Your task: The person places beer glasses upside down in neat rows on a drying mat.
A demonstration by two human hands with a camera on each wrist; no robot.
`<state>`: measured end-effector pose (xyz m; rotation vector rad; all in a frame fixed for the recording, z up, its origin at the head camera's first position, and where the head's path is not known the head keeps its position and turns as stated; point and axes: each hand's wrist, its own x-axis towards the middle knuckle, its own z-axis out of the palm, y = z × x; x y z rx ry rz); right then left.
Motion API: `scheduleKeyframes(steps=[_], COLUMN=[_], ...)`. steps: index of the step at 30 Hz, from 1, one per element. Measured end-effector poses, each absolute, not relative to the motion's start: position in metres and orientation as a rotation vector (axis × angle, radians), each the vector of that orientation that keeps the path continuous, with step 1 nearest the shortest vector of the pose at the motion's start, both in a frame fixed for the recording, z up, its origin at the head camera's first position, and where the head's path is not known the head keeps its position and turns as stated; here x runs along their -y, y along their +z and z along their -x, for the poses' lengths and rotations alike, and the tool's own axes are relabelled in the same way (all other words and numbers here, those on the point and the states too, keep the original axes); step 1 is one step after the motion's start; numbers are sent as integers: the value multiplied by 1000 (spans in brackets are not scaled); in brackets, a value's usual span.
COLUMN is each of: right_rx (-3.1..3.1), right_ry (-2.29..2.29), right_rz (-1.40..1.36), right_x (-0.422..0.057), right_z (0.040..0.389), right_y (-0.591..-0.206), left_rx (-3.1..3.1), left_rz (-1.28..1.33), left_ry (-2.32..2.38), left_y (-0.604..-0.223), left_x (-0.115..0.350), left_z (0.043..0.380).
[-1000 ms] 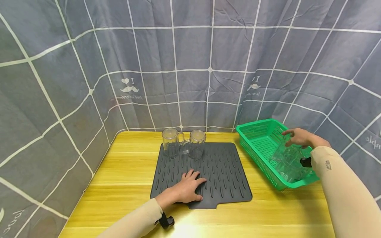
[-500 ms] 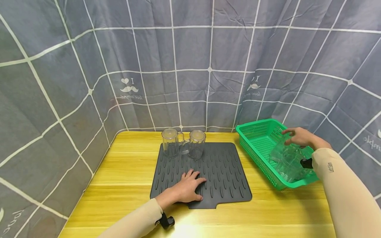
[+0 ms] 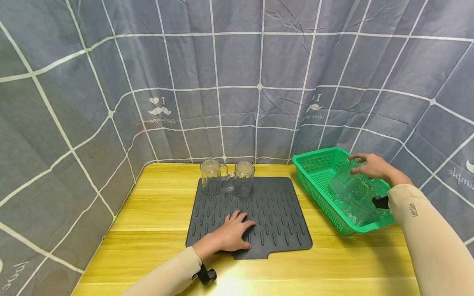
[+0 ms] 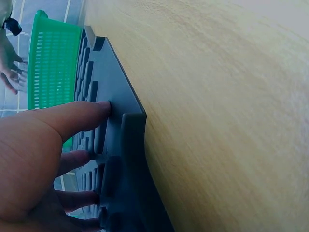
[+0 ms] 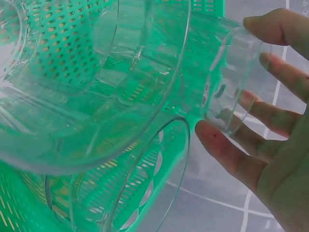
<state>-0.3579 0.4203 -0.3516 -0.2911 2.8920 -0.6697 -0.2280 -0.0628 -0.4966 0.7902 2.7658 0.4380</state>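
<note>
Right hand (image 3: 374, 167): fingers clamped on glass (image 3: 343, 181)
Glass: just shifted; we judge it's coming loose
Left hand (image 3: 232, 235): fingers apart on mat (image 3: 275, 205)

A clear glass (image 3: 342, 183) is leaning inside the green basket (image 3: 320, 200), and the right hand (image 3: 375, 166) is holding its upper end. More clear glasses (image 3: 359, 207) are lying close by. A flat, dark, bumpy mat (image 3: 275, 205) is lying under the left hand (image 3: 234, 235), with two clear mugs (image 3: 212, 181) standing at its back, handles facing each other.
</note>
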Motion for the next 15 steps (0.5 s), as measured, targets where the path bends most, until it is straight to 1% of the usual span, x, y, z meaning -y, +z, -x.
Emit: scheduleKeyframes(steps=[15], right_rx=[-2933], right_ry=[-797], right_rz=[286], right_x=[-410], right_z=[348], right_y=[-342], left_rx=[-2755], left_rz=[-792], left_ry=[440], left_y=[-496], left_x=[62], left_z=[230])
